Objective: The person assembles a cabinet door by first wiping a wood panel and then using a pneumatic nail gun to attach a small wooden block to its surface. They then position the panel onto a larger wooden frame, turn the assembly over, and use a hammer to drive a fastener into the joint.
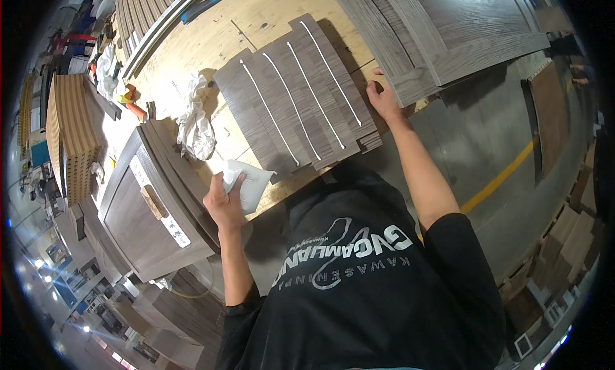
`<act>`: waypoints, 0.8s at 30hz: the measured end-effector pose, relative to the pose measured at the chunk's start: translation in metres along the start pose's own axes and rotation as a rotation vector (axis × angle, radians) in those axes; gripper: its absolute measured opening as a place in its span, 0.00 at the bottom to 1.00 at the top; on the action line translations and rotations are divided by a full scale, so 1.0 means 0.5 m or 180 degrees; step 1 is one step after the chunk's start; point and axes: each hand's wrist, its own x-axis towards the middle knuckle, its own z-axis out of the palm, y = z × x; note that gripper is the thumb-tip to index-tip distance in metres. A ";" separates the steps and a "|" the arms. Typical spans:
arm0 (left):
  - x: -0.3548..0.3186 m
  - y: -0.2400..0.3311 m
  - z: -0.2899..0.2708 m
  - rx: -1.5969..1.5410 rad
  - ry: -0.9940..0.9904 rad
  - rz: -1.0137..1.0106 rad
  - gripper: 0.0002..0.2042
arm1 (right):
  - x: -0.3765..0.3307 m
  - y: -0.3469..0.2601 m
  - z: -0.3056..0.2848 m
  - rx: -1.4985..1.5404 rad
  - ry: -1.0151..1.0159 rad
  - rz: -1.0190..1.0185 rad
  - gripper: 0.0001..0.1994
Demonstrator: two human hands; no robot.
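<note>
My left hand (222, 200) is closed round a white, soft squeeze bag (255, 185) whose pointed tip faces right, close to the nearest corner of a brown wood-grain panel (280, 94). Four-sided and flat, this panel lies on the workbench with several white glue lines (277, 123) running along it. My right hand (385, 103) is at the bench edge, between the panel and a grey-brown framed cabinet door (426, 49). Its thumb and one fingertip show apart, with the other fingers partly hidden by the door; nothing shows held in it.
Crumpled white plastic (195, 123) lies left of the panel. A blue-handled tool (204, 8) rests at the back of the bench (269, 24). Stacked door panels (144, 203) stand at left, with brown boards (72, 136) behind. The grey floor (474, 139) carries a yellow line.
</note>
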 end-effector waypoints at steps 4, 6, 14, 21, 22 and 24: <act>0.030 0.002 0.003 0.0114 0.0163 0.0119 0.13 | -0.001 -0.004 0.002 -0.0093 0.0364 -0.0202 0.16; 0.056 0.003 -0.003 0.0240 0.0142 0.0140 0.13 | -0.001 -0.010 0.001 0.0048 0.0466 -0.0231 0.14; 0.173 0.005 -0.003 0.0168 0.0375 0.0149 0.12 | 0.007 -0.018 -0.011 0.0164 0.0597 -0.0513 0.14; 0.289 -0.022 0.013 0.0258 0.0538 0.0373 0.10 | 0.006 -0.024 -0.018 0.0145 0.0599 -0.0553 0.14; 0.304 -0.023 0.016 0.0274 0.0557 0.0433 0.11 | 0.006 -0.025 -0.021 0.0089 0.0601 -0.0593 0.14; 0.334 -0.022 0.023 0.0306 0.0591 0.0551 0.13 | 0.008 -0.028 -0.027 0.0113 0.0252 -0.0331 0.20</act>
